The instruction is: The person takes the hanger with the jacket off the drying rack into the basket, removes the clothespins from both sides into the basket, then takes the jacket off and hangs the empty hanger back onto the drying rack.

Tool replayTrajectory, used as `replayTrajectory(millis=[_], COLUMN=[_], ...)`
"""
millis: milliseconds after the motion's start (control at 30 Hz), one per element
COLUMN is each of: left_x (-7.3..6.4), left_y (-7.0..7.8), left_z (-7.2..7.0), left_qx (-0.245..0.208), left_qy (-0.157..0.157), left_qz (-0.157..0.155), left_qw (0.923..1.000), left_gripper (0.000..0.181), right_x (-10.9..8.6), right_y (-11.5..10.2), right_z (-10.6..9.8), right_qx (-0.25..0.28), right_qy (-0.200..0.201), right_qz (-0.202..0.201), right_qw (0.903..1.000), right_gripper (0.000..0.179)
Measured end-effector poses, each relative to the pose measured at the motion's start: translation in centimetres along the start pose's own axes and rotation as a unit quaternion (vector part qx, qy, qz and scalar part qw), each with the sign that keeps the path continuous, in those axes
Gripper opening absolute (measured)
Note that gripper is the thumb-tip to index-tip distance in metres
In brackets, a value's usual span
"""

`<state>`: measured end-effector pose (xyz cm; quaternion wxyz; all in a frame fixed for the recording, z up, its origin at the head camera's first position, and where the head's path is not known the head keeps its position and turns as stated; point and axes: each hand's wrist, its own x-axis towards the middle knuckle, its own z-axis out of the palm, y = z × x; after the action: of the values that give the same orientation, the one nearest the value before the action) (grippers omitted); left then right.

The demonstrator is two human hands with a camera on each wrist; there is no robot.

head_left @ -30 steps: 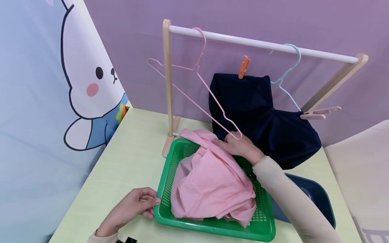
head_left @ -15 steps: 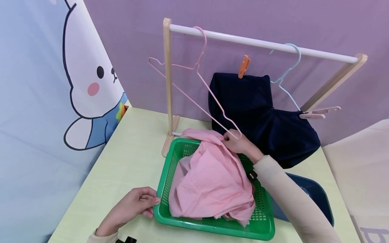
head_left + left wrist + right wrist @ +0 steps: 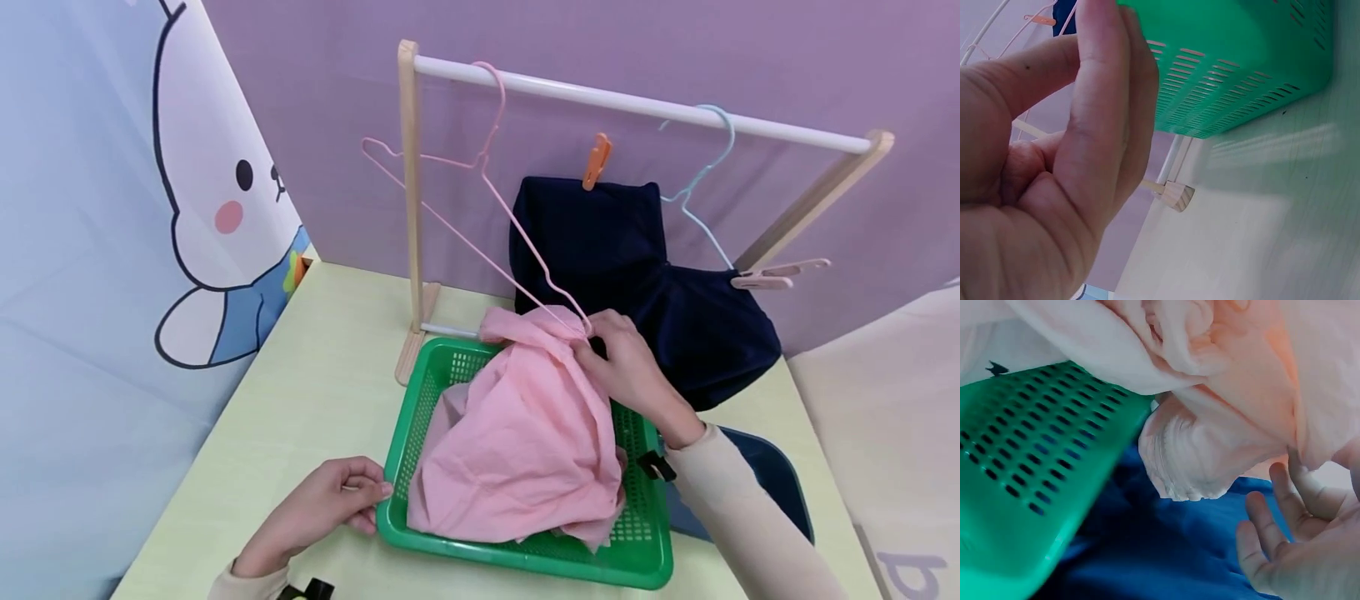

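Note:
Pink cloth (image 3: pixel 517 450), perhaps a garment, lies bunched in a green perforated basket (image 3: pixel 525 563), its upper end raised over the far rim. My right hand (image 3: pixel 633 371) pinches that raised end between thumb and index finger, close to the lower corner of a pink hanger (image 3: pixel 548 281). In the right wrist view, the other fingers (image 3: pixel 1264 519) of this hand are spread away from the cloth (image 3: pixel 1322 369), and a gathered edge hangs beside the basket (image 3: pixel 1041 450). My left hand (image 3: pixel 337 504) holds the basket's near left rim between thumb and fingers.
A rack with a white bar (image 3: pixel 600 97) stands behind the basket. Dark navy cloth (image 3: pixel 588 237) hangs there with an orange clothespin (image 3: pixel 597 161), a pale pink clothespin (image 3: pixel 765 282) and a light blue hanger (image 3: pixel 729 137). A dark blue bin (image 3: pixel 776 475) sits at the right.
My right hand has shifted right and raised the cloth's upper end, pulling it off the left part of the far rim. The left hand stays at the basket rim.

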<state>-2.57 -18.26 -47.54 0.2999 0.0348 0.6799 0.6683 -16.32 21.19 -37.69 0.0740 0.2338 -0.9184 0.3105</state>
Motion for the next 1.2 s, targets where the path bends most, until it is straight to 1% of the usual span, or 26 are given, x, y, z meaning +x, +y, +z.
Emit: replayTrajectory(millis=[167,300,367,400,533,600,633,733,800,833,900,967,1000,1067,1100,1167,1200], left_x=[0.2,0.3,0.3,0.2,0.0,-0.1,-0.1,-0.1,-0.1,-0.1,-0.1,-0.1,-0.1,-0.1,-0.1,-0.1,-0.1], left_y=[-0.1,-0.2,-0.2,-0.1,0.1,0.2,0.2,0.2,0.1,0.1,0.1,0.0,0.0,0.0,0.0,0.0,0.1], left_z=[0.1,0.3,0.4,0.4,0.4,0.4,0.4,0.2,0.2,0.2,0.2,0.2,0.2,0.3,0.3,0.3,0.3], left_qx=[-0.006,-0.007,-0.004,-0.002,0.006,0.008,0.009,0.011,0.01,0.008,0.006,0.004,0.004,0.004,0.004,0.004,0.005], left_qy=[0.004,0.006,0.007,0.007,0.007,0.007,0.007,0.008,0.008,0.007,0.006,0.006,0.006,0.007,0.007,0.006,0.005], left_qz=[-0.007,-0.006,-0.003,-0.001,0.005,0.008,0.008,0.01,0.009,0.008,0.006,0.003,0.002,0.001,0.001,0.001,0.002], left_qw=[1.0,0.9999,1.0,1.0,0.9999,0.9999,0.9999,0.9999,0.9999,0.9999,0.9999,1.0,1.0,1.0,1.0,1.0,1.0], left_gripper=[0.027,0.028,0.028,0.028,0.029,0.029,0.029,0.028,0.028,0.028,0.028,0.028,0.028,0.029,0.029,0.029,0.029], right_x=[-1.2,-3.5,-5.0,-5.8,-8.6,-9.8,-10.3,-11.3,-11.6,-11.6,-11.5,-11.2,-11.0,-10.6,-10.4,-10.2,-10.2], right_y=[-1.2,-1.8,-2.0,-2.1,-2.2,-2.1,-2.0,-1.9,-1.8,-1.8,-1.8,-1.7,-1.6,-1.3,-1.2,-0.9,-0.8], right_z=[-1.1,-1.4,-1.4,-1.3,-0.7,-0.3,0.0,0.7,1.1,1.3,1.7,2.1,2.3,2.6,2.7,2.8,2.7], right_qx=[0.008,0.003,-0.007,-0.016,-0.079,-0.114,-0.129,-0.16,-0.187,-0.203,-0.238,-0.267,-0.281,-0.299,-0.302,-0.306,-0.304], right_qy=[0.006,0.012,0.022,0.031,0.054,0.05,0.041,-0.009,-0.06,-0.085,-0.137,-0.187,-0.205,-0.232,-0.242,-0.247,-0.245], right_qz=[-0.054,-0.1,-0.129,-0.144,-0.183,-0.196,-0.199,-0.193,-0.175,-0.167,-0.154,-0.148,-0.147,-0.143,-0.138,-0.13,-0.125], right_qw=[0.9985,0.9949,0.9913,0.989,0.9785,0.9726,0.9707,0.968,0.9649,0.9612,0.949,0.9337,0.9259,0.9145,0.9118,0.9104,0.9122], right_gripper=[0.003,0.008,0.003,0.006,0.036,0.041,0.041,0.022,0.012,0.011,0.014,0.014,0.014,0.013,0.013,0.011,0.01])
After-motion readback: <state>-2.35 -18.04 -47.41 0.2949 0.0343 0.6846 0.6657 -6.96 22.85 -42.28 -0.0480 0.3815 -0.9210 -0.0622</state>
